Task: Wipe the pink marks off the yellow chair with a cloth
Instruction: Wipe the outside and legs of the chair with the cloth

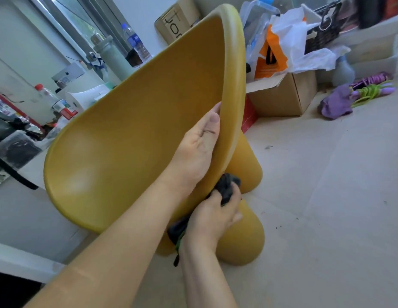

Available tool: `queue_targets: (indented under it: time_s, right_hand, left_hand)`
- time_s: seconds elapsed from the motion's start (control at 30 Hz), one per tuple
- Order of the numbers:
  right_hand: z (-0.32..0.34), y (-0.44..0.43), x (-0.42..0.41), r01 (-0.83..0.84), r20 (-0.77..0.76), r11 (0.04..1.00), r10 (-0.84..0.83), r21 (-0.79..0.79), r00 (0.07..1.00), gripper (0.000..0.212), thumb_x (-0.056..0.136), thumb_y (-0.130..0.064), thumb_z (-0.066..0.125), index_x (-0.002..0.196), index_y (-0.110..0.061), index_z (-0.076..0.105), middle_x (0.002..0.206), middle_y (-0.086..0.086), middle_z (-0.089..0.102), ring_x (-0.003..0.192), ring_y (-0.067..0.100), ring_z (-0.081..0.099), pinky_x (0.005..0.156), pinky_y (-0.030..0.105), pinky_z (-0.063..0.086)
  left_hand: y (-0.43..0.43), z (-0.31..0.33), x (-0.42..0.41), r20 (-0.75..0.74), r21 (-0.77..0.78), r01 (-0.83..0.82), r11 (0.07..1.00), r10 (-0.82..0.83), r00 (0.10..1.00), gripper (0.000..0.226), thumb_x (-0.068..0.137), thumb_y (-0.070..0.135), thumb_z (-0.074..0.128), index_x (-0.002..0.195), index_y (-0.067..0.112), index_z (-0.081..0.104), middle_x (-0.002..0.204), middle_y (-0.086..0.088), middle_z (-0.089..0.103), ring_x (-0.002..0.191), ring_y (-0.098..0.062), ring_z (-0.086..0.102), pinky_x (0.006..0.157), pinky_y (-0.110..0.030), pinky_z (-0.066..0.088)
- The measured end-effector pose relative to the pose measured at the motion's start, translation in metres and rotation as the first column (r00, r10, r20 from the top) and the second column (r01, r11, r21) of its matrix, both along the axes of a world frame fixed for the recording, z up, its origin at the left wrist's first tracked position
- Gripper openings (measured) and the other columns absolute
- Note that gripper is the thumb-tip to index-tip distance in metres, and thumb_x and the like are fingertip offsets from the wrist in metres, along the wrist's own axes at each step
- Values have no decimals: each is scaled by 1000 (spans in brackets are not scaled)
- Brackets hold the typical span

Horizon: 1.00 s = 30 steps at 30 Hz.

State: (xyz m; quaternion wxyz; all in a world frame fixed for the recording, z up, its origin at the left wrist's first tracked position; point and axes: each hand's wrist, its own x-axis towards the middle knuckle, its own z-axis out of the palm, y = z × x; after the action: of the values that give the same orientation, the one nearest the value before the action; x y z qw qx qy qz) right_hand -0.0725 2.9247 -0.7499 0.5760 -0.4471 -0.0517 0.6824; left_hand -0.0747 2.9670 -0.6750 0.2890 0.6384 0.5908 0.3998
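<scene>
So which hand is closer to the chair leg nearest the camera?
Right. The right hand, gripping the dark cloth, is just beside that leg; the left hand is higher up, holding the seat rim.

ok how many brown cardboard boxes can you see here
2. One open brown cardboard box, full of plastic bags, is on the floor right of the yellow plastic chair; the other is behind the chair's top rim. The chair may hide more.
</scene>
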Motion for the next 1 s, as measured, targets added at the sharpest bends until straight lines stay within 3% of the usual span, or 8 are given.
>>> queue_targets:
  time_s: [0.1,0.2,0.37,0.47,0.63,0.77,0.9,1.0]
  right_hand:
    - [19,40,43,323,122,914,-360,246,925,30,93,-20,53,103,-48,51,128,-1,41,110,7,51,92,17,44]
    - [5,49,32,419,188,828,-510,373,839,31,88,-26,52,113,-45,51,129,8,44,110,-6,48,91,6,39]
    - [-37,13,-7,165,168,977,-187,136,968,34,82,-33,51,108,-54,45,118,-1,41,103,5,50,93,24,37]
    - [-27,25,14,65,71,995,-71,80,995,32,92,-18,55,118,-37,58,119,-5,42,98,2,54,94,30,44]
    - [16,68,65,265,102,884,-326,385,940,28,94,-21,58,101,-49,59,132,-1,41,118,7,51,98,20,46]
    - [-7,49,38,243,223,871,-362,427,905,46,82,-41,71,115,-56,44,136,5,37,119,-2,47,94,4,38]
    - [-30,28,25,-10,257,949,-75,314,964,76,68,-45,82,133,-46,43,140,-2,33,129,10,44,108,32,40]
    - [-29,43,43,-82,345,937,-42,338,938,76,68,-39,81,136,-37,47,127,-7,41,117,7,50,103,30,43]
  left_hand:
    - [-32,-27,-27,-222,-223,126,967,-176,959,48,100,30,40,134,58,22,145,33,29,133,15,26,112,-16,25]
    - [-59,-63,-48,-341,-144,55,988,-101,935,58,98,21,39,139,57,20,148,34,25,139,7,22,114,-17,21]
    - [-51,-55,-45,-374,-165,-28,986,-36,927,59,98,12,48,134,54,27,124,54,36,127,19,33,100,-1,26]
    - [-49,-53,-47,-311,-216,-25,976,-45,949,50,96,28,45,133,58,29,127,53,35,129,19,29,102,-3,25]
    - [-47,-54,-54,-417,-303,-132,944,-7,909,38,90,54,30,105,88,22,121,56,31,113,35,25,91,6,23]
    - [-49,-69,-53,-661,-101,-209,973,92,745,31,89,68,15,112,86,6,129,31,44,120,4,44,82,-12,38]
    - [-54,-77,-46,-698,18,-229,973,177,694,38,85,69,8,122,78,8,137,26,47,121,-13,52,87,-28,42]
    - [-53,-74,-35,-736,73,-263,962,231,637,46,88,68,5,132,62,17,135,24,52,119,-15,54,85,-31,43]
